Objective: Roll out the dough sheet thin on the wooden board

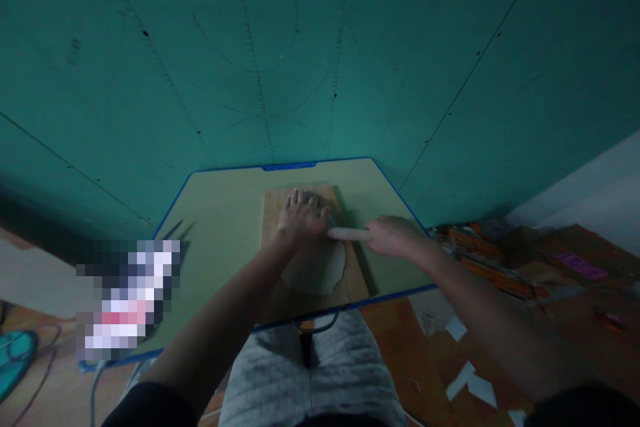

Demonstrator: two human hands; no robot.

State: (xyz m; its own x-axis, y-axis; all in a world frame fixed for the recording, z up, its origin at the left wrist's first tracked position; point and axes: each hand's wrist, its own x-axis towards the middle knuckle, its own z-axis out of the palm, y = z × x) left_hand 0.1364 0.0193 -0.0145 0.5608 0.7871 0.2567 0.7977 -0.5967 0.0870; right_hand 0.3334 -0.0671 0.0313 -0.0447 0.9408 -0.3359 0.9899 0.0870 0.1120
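Several things are gathered around the work. A small table with a blue rim is set against a green wall marked with ruled lines and dark dots. At the left end of the tabletop, a pixelated object is seen, its identity concealed, with a dark pointed piece projecting past it. On the floor to the right, cardboard is piled, and white scraps are scattered nearer the table. A teal round thing is cut off by the left edge of the view.

A wooden board is laid on the tabletop, and on it a thin, pale sheet is spread. The sheet's far part is largely covered by the left hand, which is laid palm down, fingers extended and slightly parted; whether anything is pinched beneath cannot be told. A pale rod is grasped at its right end by the right hand, whose fingers are curled around it. The rod is held crosswise over the board's right edge, its other end beside the left thumb; contact there cannot be made out.
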